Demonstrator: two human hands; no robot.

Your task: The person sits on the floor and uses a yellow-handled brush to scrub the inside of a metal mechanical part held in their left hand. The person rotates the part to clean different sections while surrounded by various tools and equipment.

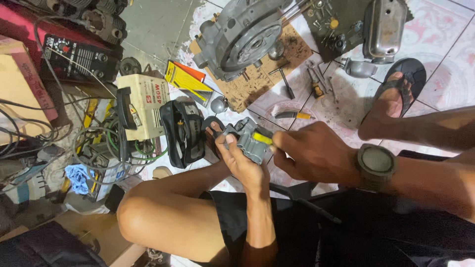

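Bent knees frame both hands above the tiled floor [445, 39]: left hand [242, 160], palm up, grips a grey metal part [250, 141]; right hand [311, 153], wrist cocked, pinches a yellow-handled tool [263, 139] against it.

The left hand [242, 160] covers the near side of the grey part [252, 141], and the right hand [309, 153] closes over all but the yellow tip of the tool [262, 138], so what kind of tool it is cannot be told. The engine case [242, 34] and the metal tank [383, 27] are cut off by the top edge of the picture. The small bits [324, 17] on the floor [445, 59] beside the tank are too small to tell.
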